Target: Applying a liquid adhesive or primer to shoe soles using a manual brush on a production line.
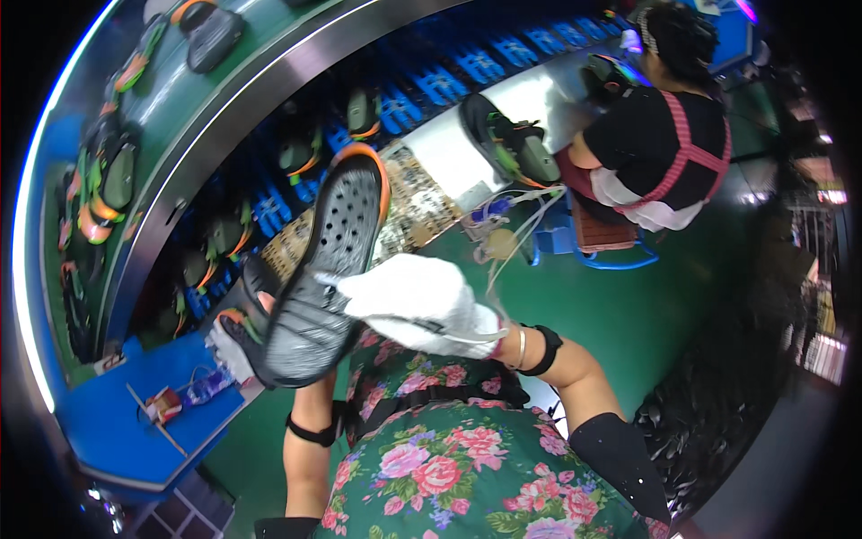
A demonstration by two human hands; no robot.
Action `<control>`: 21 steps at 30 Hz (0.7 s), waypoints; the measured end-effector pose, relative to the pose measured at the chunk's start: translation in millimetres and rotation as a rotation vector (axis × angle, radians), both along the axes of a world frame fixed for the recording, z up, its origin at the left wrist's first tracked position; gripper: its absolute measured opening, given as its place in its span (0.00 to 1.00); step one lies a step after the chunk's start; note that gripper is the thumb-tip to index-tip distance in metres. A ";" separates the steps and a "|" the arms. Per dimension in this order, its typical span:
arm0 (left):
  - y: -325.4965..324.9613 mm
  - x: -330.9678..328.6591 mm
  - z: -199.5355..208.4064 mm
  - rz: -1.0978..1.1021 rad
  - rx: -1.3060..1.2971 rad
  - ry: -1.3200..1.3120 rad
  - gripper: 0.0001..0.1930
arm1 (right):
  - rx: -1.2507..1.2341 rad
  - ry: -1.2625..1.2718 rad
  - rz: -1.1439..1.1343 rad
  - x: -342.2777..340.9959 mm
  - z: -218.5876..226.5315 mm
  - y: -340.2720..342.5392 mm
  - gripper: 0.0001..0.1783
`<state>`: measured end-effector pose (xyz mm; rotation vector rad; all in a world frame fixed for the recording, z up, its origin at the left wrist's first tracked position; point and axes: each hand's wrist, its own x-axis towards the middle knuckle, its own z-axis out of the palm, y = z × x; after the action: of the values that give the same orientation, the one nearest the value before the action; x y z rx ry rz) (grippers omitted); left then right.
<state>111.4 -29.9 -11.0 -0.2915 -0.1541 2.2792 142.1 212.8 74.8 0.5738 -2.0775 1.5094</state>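
Observation:
A black shoe sole (343, 220) with round holes, a ribbed lower half and an orange edge is held up slantwise in front of me. My left hand (267, 302) grips it from behind; most of that hand is hidden, with only fingertips showing at the sole's left edge. My right hand (415, 301), in a white glove, is closed at the middle of the sole. A small grey tip (329, 279) sticks out from its fingers against the sole; what it belongs to is too blurred to name. Beside the sole's lower left is another dark shoe part (241, 341) with an orange edge.
A blue table (126, 431) at the left bears a red-and-purple item (171, 402) and a thin stick. Beyond runs a line of blue racks (440, 88) with shoes, below a curved metal edge (215, 117). A co-worker (664, 126) sits at the right on a stool (603, 235).

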 end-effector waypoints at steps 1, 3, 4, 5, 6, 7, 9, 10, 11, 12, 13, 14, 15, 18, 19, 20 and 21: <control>8.9 2.6 10.8 0.004 0.189 -0.015 0.42 | -0.007 0.010 -0.013 -1.3 3.6 1.3 0.15; 18.2 4.7 26.3 0.011 0.559 -0.026 0.51 | 0.060 0.023 -0.053 -2.1 10.9 2.9 0.16; 15.7 5.7 23.1 0.032 0.365 0.096 0.50 | 0.068 0.011 -0.069 -3.1 16.8 3.4 0.16; 15.8 6.3 17.0 0.058 0.341 0.109 0.50 | 0.071 0.008 -0.060 -4.7 21.8 5.6 0.16; 17.0 6.5 10.2 0.082 0.206 0.161 0.51 | 0.075 0.006 -0.051 -7.3 24.0 6.7 0.15; 18.8 7.8 2.1 0.106 0.073 0.208 0.52 | 0.050 0.031 -0.051 -10.6 21.3 4.7 0.15; 24.9 10.1 -9.8 0.146 -0.185 0.285 0.53 | 0.127 0.067 -0.032 -16.6 28.7 6.6 0.17; 27.0 12.1 -13.2 0.162 -0.310 0.319 0.54 | 0.167 0.093 -0.024 -20.0 28.8 6.3 0.18; 33.2 11.6 -5.7 0.128 -0.369 0.291 0.55 | 0.177 0.110 -0.027 -22.9 26.5 5.9 0.19; 39.7 11.3 8.2 0.096 -0.427 0.260 0.56 | 0.171 0.114 -0.015 -27.0 28.1 5.1 0.19; 45.8 11.1 19.7 0.069 -0.543 0.306 0.58 | 0.209 0.137 -0.025 -31.5 32.4 5.2 0.20; 48.7 11.6 27.1 0.050 -0.458 0.336 0.57 | 0.246 0.159 -0.040 -35.8 35.1 4.2 0.20; 49.8 12.2 28.4 0.049 -0.481 0.385 0.55 | 0.237 0.137 -0.015 -41.0 34.6 2.2 0.22; 39.7 18.3 12.8 0.050 -0.528 0.421 0.49 | 0.263 0.122 -0.057 -42.4 57.0 -3.1 0.20; 35.3 21.2 3.2 0.048 -0.431 0.373 0.48 | 0.265 0.060 -0.011 -37.9 57.4 -6.6 0.21; 33.0 21.3 -3.1 0.046 -0.333 0.326 0.46 | 0.262 0.064 -0.007 -34.9 55.6 -10.3 0.21; 37.1 22.0 -10.9 0.104 -0.046 0.243 0.45 | 0.277 0.073 0.025 -32.2 51.9 -14.1 0.21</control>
<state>133.4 7.2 -21.9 -0.0294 0.0095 2.4020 109.9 198.7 126.7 0.7472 -2.2450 1.2010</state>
